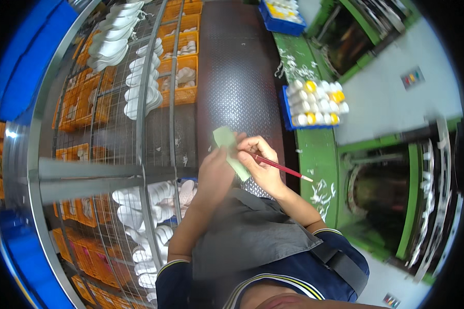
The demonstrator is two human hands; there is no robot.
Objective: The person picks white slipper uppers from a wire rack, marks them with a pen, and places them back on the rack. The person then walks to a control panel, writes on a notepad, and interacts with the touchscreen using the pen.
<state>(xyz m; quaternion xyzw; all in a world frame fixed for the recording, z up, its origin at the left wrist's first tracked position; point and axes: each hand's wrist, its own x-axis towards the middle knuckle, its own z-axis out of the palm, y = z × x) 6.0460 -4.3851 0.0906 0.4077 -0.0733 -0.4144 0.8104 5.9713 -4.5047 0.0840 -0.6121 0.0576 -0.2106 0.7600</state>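
In front of my chest, my left hand (217, 172) is closed on a pale green slip of paper (224, 137), which sticks out past the fingers at both ends. My right hand (261, 164) meets it from the other side, fingers curled round a thin dark red stick with a pale tip, like a brush or pencil (285, 169). The stick slants down to the right, its pale tip toward my right forearm. My right fingertips lie close to the paper; the stick's other end is hidden in the hand. Motion slightly blurs the left hand.
On the left, a metal wire rack (148, 154) holds white sole-shaped pieces (142, 87), with orange crates (178, 77) behind. A dark tread-plate walkway (239, 87) runs ahead. On the right, green machinery (314, 149) carries a blue crate (287, 110) of white and yellow rolls and white scraps (322, 195).
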